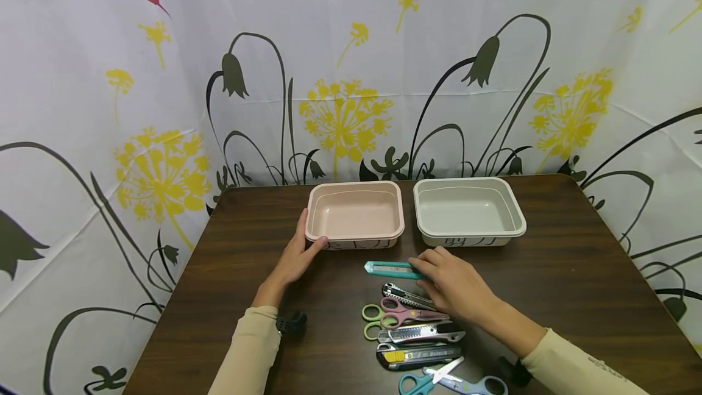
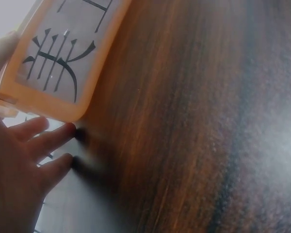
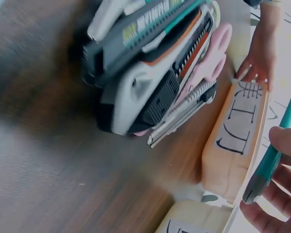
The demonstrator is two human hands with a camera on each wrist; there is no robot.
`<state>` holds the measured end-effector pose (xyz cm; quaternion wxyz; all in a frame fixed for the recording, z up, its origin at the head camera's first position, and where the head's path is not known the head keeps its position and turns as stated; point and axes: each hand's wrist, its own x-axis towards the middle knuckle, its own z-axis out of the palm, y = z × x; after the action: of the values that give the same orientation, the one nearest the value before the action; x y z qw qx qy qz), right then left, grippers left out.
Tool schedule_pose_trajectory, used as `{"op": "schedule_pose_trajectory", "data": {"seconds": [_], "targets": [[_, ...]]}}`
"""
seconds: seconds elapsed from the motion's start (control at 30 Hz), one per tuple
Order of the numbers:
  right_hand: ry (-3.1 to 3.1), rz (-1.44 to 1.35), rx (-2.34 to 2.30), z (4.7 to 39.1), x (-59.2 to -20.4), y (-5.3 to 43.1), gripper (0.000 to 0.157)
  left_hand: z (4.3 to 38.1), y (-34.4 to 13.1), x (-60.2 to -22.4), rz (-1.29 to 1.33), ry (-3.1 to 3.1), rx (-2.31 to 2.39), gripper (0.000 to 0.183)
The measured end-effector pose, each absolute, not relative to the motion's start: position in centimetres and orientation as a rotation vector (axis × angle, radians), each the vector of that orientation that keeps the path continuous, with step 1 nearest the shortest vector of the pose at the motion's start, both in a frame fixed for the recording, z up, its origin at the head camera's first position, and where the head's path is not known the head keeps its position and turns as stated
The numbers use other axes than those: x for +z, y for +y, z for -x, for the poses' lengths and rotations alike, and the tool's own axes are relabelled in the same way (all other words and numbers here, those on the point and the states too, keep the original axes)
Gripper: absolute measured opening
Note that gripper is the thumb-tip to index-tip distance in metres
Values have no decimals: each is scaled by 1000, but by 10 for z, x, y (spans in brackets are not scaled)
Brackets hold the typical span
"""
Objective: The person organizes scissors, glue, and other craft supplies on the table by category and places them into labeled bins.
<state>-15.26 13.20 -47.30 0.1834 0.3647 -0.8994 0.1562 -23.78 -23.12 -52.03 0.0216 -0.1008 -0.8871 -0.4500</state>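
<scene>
My right hand (image 1: 460, 282) pinches a teal utility knife (image 1: 388, 269) between thumb and fingers, above the table in front of the two bins. In the right wrist view the teal knife (image 3: 270, 162) slants between thumb and fingertips. My left hand (image 1: 289, 261) touches the front left corner of a pink plastic bin (image 1: 356, 242), thumb at the front rim and fingers along the left side. In the left wrist view those fingers (image 2: 53, 141) are nearly straight, beside the bin's labelled front (image 2: 51, 104).
A white bin (image 1: 466, 240) stands right of the pink one. Below lie a black-and-silver cutter (image 1: 406, 295), pink scissors (image 1: 408, 314), green-handled scissors (image 1: 370, 329), a silver cutter (image 1: 419, 333), a black-and-yellow cutter (image 1: 419, 356), teal scissors (image 1: 419, 384) and blue scissors (image 1: 471, 386). A printed curtain (image 1: 340, 29) hangs behind the table.
</scene>
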Motion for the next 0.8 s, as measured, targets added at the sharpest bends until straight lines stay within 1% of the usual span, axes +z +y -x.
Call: {"op": "schedule_pose_trajectory", "data": {"seconds": [0.3, 0.8], "targets": [[-2467, -1008, 411, 176, -470, 115, 37, 237, -232, -518, 329, -2737, -1421, 85], [-2547, -935, 301, 212, -464, 91, 35, 235, -230, -515, 322, -2739, -1437, 86]]}}
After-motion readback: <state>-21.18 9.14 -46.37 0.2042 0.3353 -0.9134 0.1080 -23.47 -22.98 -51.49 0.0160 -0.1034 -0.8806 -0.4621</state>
